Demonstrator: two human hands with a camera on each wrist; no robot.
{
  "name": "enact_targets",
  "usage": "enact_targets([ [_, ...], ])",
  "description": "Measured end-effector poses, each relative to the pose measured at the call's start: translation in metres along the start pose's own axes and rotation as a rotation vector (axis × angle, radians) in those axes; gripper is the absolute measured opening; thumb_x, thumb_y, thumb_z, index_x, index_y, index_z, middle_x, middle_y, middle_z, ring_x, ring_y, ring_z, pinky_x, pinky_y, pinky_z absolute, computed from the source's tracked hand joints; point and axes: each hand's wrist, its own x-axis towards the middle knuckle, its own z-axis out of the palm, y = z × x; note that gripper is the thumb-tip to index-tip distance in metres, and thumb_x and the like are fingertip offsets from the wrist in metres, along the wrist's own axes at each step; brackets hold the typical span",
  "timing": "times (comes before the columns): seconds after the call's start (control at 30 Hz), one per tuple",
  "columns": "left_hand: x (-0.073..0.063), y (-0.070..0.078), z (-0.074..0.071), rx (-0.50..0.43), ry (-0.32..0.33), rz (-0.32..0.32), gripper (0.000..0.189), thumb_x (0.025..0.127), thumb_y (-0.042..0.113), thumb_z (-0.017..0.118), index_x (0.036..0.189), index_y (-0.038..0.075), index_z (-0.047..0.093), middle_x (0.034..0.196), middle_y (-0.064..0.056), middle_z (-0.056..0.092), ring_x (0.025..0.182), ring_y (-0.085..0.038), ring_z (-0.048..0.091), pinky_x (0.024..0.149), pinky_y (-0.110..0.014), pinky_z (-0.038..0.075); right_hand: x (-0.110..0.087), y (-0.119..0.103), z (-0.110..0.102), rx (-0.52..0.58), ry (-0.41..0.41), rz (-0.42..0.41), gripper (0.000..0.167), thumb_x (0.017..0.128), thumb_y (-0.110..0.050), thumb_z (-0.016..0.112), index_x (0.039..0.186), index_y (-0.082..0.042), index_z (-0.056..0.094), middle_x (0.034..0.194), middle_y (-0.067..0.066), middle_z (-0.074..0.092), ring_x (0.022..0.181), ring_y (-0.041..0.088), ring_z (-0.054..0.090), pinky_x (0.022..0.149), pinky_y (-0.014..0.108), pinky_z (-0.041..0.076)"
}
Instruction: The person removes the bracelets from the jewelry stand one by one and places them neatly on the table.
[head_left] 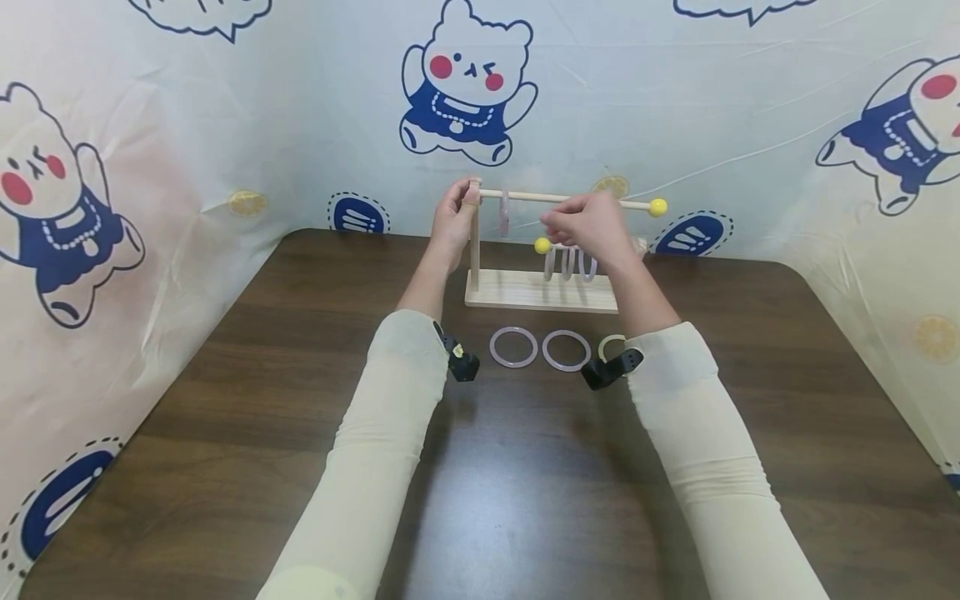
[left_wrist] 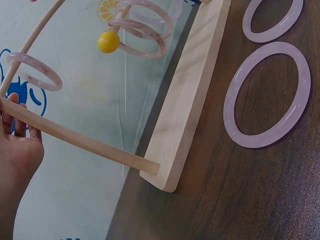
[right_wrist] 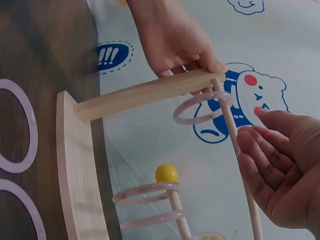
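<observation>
My left hand (head_left: 452, 223) grips the top of the upright post (right_wrist: 150, 96) of a wooden display stand (head_left: 525, 290). One pinkish, translucent bangle (left_wrist: 37, 70) hangs on the upper rod (head_left: 525, 197), close to that post. My right hand (right_wrist: 287, 167) is beside the upper rod, fingers loosely bent and thumb apart, with nothing between them. Below it, several bangles (head_left: 567, 265) hang on the lower rod, which ends in a yellow ball (right_wrist: 166, 173). The far side of the stand is partly hidden by my right hand and forearm.
Two lilac bangles, one at left (head_left: 513, 347) and one at right (head_left: 566, 351), lie on the dark wooden table (head_left: 480, 467) before the stand. A pale yellow bangle (head_left: 611, 340) is partly covered by the right wrist camera. A printed cloth (head_left: 337, 108) rises behind.
</observation>
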Motion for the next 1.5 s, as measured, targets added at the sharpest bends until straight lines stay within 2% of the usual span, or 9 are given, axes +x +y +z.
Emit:
enact_targets([
  [0.1, 0.0, 0.0, 0.0, 0.003, 0.001, 0.003, 0.039, 0.096, 0.032, 0.046, 0.127, 0.01, 0.051, 0.115, -0.006, 0.055, 0.107, -0.016, 0.049, 0.092, -0.028, 0.037, 0.001, -0.002, 0.004, 0.016, -0.001, -0.01, 0.028, 0.085, -0.021, 0.068, 0.101, 0.002, 0.068, 0.086, 0.014, 0.069, 0.07, 0.018, 0.066, 0.068, 0.029, 0.052],
  [0.33, 0.0, -0.001, 0.0, -0.002, -0.001, -0.014, 0.039, 0.095, 0.033, 0.047, 0.127, 0.012, 0.051, 0.113, -0.006, 0.055, 0.111, -0.022, 0.047, 0.089, -0.032, 0.039, 0.004, -0.007, 0.011, 0.032, -0.012, -0.018, 0.028, 0.085, -0.021, 0.069, 0.1, 0.003, 0.069, 0.087, 0.015, 0.069, 0.074, 0.021, 0.067, 0.071, 0.032, 0.052],
  [0.47, 0.002, -0.003, 0.001, 0.003, -0.009, -0.005, 0.039, 0.095, 0.033, 0.047, 0.127, 0.011, 0.051, 0.114, -0.006, 0.055, 0.108, -0.017, 0.049, 0.089, -0.03, 0.039, 0.006, -0.009, 0.015, 0.043, -0.012, -0.006, 0.029, 0.085, -0.022, 0.069, 0.102, 0.002, 0.068, 0.09, 0.016, 0.068, 0.077, 0.022, 0.067, 0.072, 0.032, 0.052],
  [0.63, 0.002, -0.003, 0.001, -0.002, -0.01, -0.021, 0.039, 0.095, 0.034, 0.047, 0.127, 0.012, 0.051, 0.116, -0.006, 0.055, 0.106, -0.015, 0.049, 0.09, -0.033, 0.039, 0.007, -0.012, 0.024, -0.078, -0.009, -0.022, 0.029, 0.085, -0.026, 0.068, 0.102, -0.003, 0.07, 0.093, 0.012, 0.069, 0.081, 0.02, 0.066, 0.071, 0.029, 0.051],
  [0.83, -0.001, -0.001, 0.002, -0.002, -0.016, -0.04, 0.04, 0.095, 0.035, 0.047, 0.128, 0.014, 0.051, 0.119, -0.005, 0.055, 0.109, -0.016, 0.048, 0.092, -0.039, 0.038, 0.011, -0.014, 0.039, -0.233, 0.031, -0.054, 0.026, 0.084, -0.03, 0.069, 0.1, -0.009, 0.073, 0.092, 0.006, 0.07, 0.079, 0.017, 0.06, 0.065, 0.027, 0.045],
  [1.0, -0.001, 0.0, 0.0, 0.015, -0.033, -0.036, 0.041, 0.095, 0.037, 0.045, 0.13, 0.014, 0.049, 0.119, -0.005, 0.053, 0.111, -0.015, 0.047, 0.093, -0.033, 0.037, 0.016, -0.015, 0.047, -0.322, 0.061, -0.047, 0.026, 0.083, -0.033, 0.069, 0.099, -0.012, 0.074, 0.093, 0.003, 0.07, 0.083, 0.017, 0.058, 0.068, 0.03, 0.043],
  [1.17, -0.001, 0.001, -0.001, 0.014, -0.04, -0.035, 0.042, 0.096, 0.035, 0.044, 0.131, 0.014, 0.048, 0.122, -0.005, 0.052, 0.113, -0.016, 0.047, 0.095, -0.029, 0.035, 0.021, -0.015, 0.053, -0.287, 0.066, -0.033, 0.026, 0.084, -0.032, 0.069, 0.099, -0.011, 0.073, 0.093, 0.003, 0.07, 0.087, 0.017, 0.059, 0.071, 0.031, 0.045],
  [1.5, 0.001, 0.0, -0.002, 0.013, -0.023, -0.038, 0.042, 0.094, 0.039, 0.046, 0.129, 0.015, 0.05, 0.119, -0.004, 0.053, 0.11, -0.015, 0.047, 0.094, -0.033, 0.036, 0.022, -0.019, 0.056, -0.215, 0.089, 0.002, 0.026, 0.084, -0.032, 0.068, 0.102, -0.013, 0.073, 0.098, 0.002, 0.069, 0.095, 0.016, 0.059, 0.074, 0.03, 0.045],
])
